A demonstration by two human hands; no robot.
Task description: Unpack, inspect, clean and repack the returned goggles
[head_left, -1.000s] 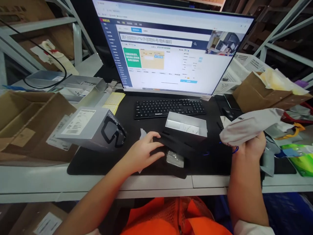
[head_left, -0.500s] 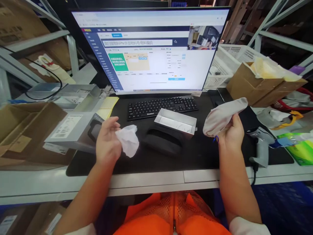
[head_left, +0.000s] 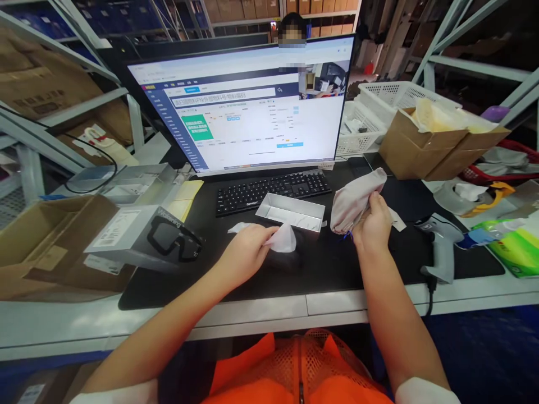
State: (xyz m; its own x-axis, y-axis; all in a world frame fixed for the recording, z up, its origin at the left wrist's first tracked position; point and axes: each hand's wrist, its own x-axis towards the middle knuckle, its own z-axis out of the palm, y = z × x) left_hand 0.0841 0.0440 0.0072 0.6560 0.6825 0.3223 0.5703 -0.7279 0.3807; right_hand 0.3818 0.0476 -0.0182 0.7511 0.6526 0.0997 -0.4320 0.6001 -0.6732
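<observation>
My left hand [head_left: 246, 252] is closed on a crumpled white tissue paper [head_left: 283, 238], held low over the black desk mat [head_left: 328, 264] and over a black glasses case that it mostly hides. My right hand [head_left: 373, 224] grips a grey cloth pouch [head_left: 353, 199] raised a little above the mat. Between the hands stands an open silver box tray [head_left: 290, 211], just in front of the black keyboard [head_left: 269, 189]. A silver glasses box [head_left: 138, 235] with a picture of black glasses lies on its side at the left.
A monitor [head_left: 248, 106] stands behind the keyboard. A grey barcode scanner [head_left: 442, 247] lies at the right on the mat. Cardboard boxes sit at the left [head_left: 37, 247] and back right [head_left: 425, 146], with a white basket [head_left: 379, 106] behind. A person stands beyond the monitor.
My left hand first rested on the black case, then lifted up a white tissue paper, and now brings it down over the case. My right hand carried the grey pouch leftward, closer to the tray.
</observation>
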